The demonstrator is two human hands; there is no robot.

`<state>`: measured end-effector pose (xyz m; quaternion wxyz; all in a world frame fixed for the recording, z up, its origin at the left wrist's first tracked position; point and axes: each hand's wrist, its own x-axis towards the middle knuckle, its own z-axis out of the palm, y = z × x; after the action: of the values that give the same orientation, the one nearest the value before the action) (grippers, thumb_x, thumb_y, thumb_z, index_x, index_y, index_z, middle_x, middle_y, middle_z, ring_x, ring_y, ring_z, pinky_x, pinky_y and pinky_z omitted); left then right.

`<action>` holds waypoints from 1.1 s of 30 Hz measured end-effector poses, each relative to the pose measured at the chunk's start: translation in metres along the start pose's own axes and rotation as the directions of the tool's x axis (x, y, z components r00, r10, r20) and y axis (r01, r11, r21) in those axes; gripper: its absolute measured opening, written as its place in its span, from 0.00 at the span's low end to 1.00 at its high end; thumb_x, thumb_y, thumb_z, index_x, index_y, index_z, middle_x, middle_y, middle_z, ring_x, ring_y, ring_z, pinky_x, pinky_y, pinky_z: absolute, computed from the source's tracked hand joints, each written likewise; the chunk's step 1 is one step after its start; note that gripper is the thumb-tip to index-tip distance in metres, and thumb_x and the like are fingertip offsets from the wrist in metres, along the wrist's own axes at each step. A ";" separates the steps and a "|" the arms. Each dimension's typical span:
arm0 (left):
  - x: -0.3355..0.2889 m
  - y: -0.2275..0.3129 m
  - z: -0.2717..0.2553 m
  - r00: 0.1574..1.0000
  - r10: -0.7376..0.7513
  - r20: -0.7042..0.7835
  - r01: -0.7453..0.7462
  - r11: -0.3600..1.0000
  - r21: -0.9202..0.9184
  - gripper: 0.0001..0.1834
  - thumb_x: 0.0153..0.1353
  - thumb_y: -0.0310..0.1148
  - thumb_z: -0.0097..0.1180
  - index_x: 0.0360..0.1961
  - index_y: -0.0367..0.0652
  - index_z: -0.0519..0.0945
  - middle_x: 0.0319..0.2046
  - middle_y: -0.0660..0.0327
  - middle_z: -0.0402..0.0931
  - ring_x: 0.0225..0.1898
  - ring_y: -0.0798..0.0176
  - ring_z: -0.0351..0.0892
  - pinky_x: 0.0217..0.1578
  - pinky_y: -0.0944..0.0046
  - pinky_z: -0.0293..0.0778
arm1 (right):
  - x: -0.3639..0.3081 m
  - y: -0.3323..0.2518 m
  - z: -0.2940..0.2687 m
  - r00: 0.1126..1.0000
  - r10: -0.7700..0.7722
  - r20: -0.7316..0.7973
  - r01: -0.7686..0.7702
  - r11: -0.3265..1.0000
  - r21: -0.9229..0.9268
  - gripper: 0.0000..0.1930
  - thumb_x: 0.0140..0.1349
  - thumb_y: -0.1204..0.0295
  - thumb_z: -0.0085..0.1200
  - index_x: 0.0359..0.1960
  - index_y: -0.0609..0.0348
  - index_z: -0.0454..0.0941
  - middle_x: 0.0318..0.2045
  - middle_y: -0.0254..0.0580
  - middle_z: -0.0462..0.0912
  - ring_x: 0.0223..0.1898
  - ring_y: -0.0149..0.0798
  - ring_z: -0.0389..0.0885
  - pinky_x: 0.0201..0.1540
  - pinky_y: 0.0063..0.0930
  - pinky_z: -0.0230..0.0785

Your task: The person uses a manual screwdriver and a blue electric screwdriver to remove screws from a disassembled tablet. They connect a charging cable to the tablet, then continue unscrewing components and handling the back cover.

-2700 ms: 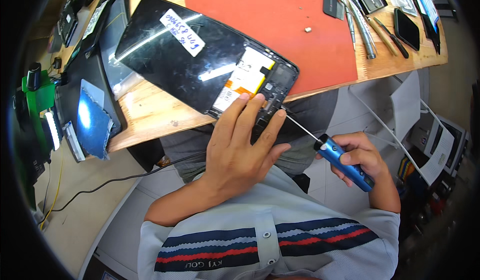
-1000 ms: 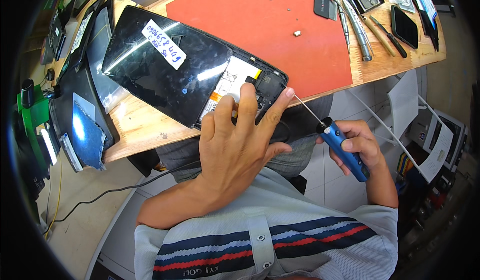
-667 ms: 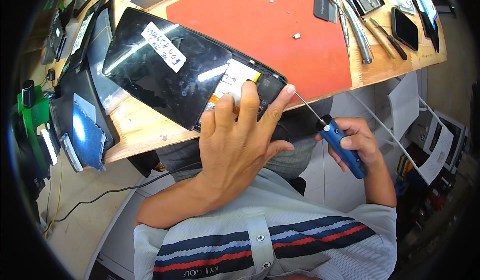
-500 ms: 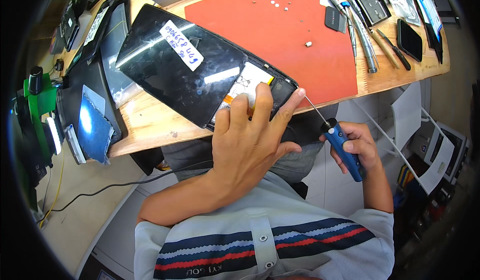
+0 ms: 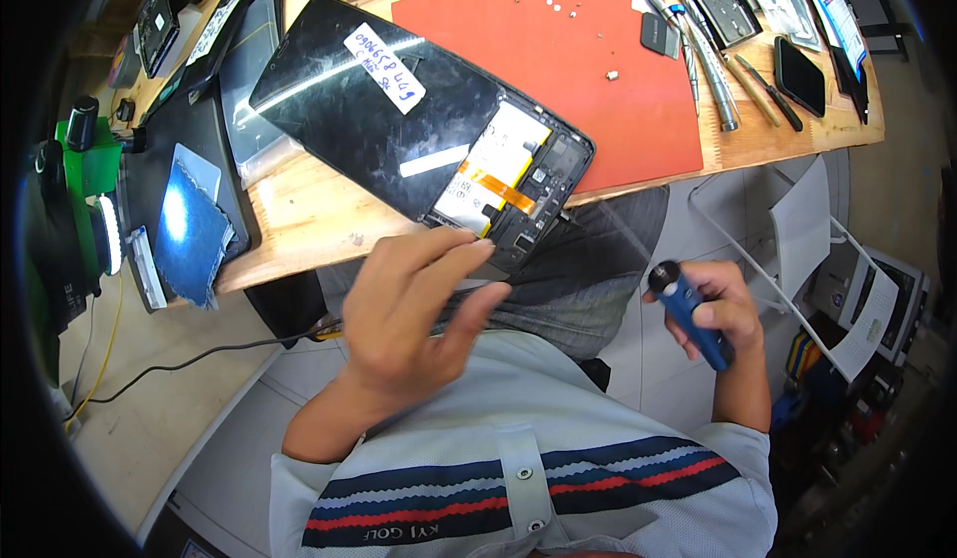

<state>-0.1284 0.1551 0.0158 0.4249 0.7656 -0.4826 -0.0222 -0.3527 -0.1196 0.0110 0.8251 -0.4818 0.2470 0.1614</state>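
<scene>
A black tablet (image 5: 344,100) lies slantwise over the table's front edge, its screen shifted aside at the near right end. There the inside shows: a white battery (image 5: 498,149), an orange ribbon cable (image 5: 495,185) across it and dark circuit parts. My left hand (image 5: 414,304) is just off the tablet's near corner, fingers stretched and thumb apart, holding nothing. My right hand (image 5: 723,304) is wrapped round a blue electric screwdriver (image 5: 690,314) out past the table edge. Its thin shaft, blurred, points up and left toward the tablet's corner, apart from it.
An orange-red mat (image 5: 518,30) behind the tablet bears small loose parts. Farther right lie metal screwdrivers (image 5: 713,80), a black phone (image 5: 798,78) and a parts tray (image 5: 710,0). Dark panels (image 5: 189,174) and a blue cloth piece (image 5: 192,229) cover the left side. A white chair (image 5: 807,219) stands right.
My left hand has lifted off the open end of the tablet and drawn back toward me, uncovering the battery and ribbon cable. The screwdriver tip has come away from the tablet's corner.
</scene>
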 end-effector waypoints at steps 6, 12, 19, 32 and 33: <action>-0.031 0.001 -0.024 1.000 -0.007 0.027 0.008 1.000 -0.025 0.17 0.49 0.24 0.77 0.41 0.36 0.87 0.40 0.52 0.86 0.36 0.51 0.84 0.37 0.58 0.78 | 0.003 0.021 0.022 0.965 0.136 0.225 -0.131 0.991 -0.039 0.26 0.63 0.61 0.65 0.52 0.74 0.79 0.25 0.42 0.83 0.18 0.29 0.79 0.22 0.22 0.71; -0.041 -0.010 -0.016 0.999 -0.038 -0.039 0.039 0.999 0.024 0.15 0.51 0.22 0.76 0.41 0.36 0.86 0.38 0.54 0.85 0.36 0.51 0.83 0.37 0.57 0.78 | 0.000 0.038 0.050 0.992 0.111 0.052 -0.116 0.986 0.118 0.33 0.64 0.54 0.63 0.57 0.76 0.78 0.24 0.43 0.82 0.18 0.29 0.79 0.20 0.22 0.72; -0.043 -0.014 -0.005 0.999 0.034 0.010 -0.034 0.994 0.100 0.19 0.49 0.26 0.78 0.44 0.38 0.86 0.43 0.54 0.86 0.44 0.49 0.83 0.43 0.56 0.78 | -0.011 0.067 0.079 0.996 0.091 0.011 -0.091 0.960 0.266 0.33 0.65 0.55 0.59 0.57 0.80 0.76 0.22 0.46 0.81 0.16 0.31 0.78 0.18 0.23 0.71; 0.002 -0.031 0.023 0.962 0.127 0.243 -0.118 0.992 -0.050 0.59 0.46 0.47 0.79 0.76 0.34 0.62 0.62 0.53 0.82 0.62 0.48 0.80 0.60 0.54 0.76 | -0.006 0.070 0.089 0.993 0.115 0.015 -0.114 0.954 0.278 0.31 0.67 0.60 0.54 0.59 0.82 0.75 0.23 0.48 0.81 0.15 0.34 0.78 0.17 0.24 0.71; 0.003 -0.032 0.024 0.961 0.123 0.247 -0.109 0.992 -0.067 0.59 0.46 0.47 0.79 0.76 0.34 0.62 0.62 0.54 0.82 0.62 0.49 0.80 0.61 0.54 0.76 | -0.006 0.070 0.089 0.992 0.126 0.002 -0.121 0.951 0.283 0.32 0.66 0.60 0.54 0.58 0.83 0.75 0.22 0.51 0.80 0.14 0.36 0.78 0.16 0.25 0.72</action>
<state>-0.1140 0.1431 -0.0199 0.3812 0.7156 -0.5755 -0.1064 -0.3702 -0.0076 0.0011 0.8717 -0.3440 0.3037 0.1719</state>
